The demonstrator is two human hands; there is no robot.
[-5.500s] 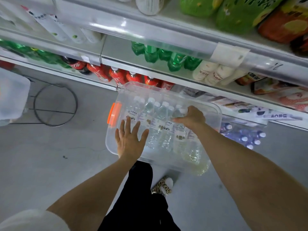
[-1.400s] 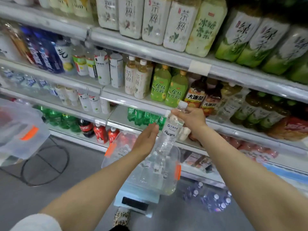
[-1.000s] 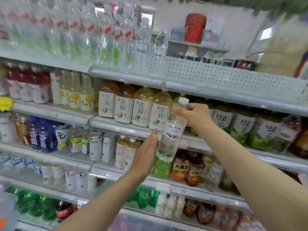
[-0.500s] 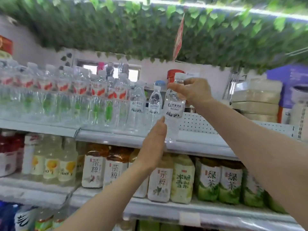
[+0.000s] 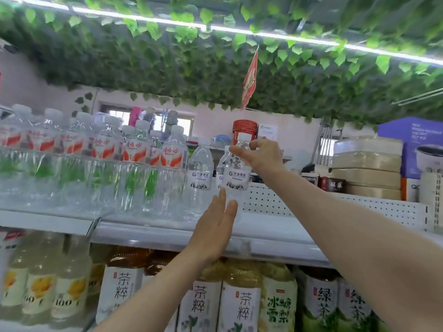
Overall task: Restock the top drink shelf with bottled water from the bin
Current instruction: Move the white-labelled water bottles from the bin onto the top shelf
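Note:
My right hand (image 5: 260, 156) grips the neck of a clear water bottle (image 5: 236, 174) with a white cap and a white label, holding it upright over the top shelf (image 5: 275, 232). My left hand (image 5: 214, 226) is open, fingers up, just below the bottle's base at the shelf's front edge. A matching water bottle (image 5: 200, 172) stands on the shelf immediately to the left, with another partly hidden behind the held one. The bin is out of view.
Red-labelled water bottles (image 5: 134, 164) fill the top shelf's left part. A white perforated back panel (image 5: 271, 200) stands behind the bare right part. Tea bottles (image 5: 242, 300) line the shelf below. Stacked packs (image 5: 366, 168) and a purple box (image 5: 414, 144) sit beyond. Leafy vines hang overhead.
My right hand has lifted the bottle from the bin up past the lower shelves to the top shelf. My left hand has followed beneath it, staying open.

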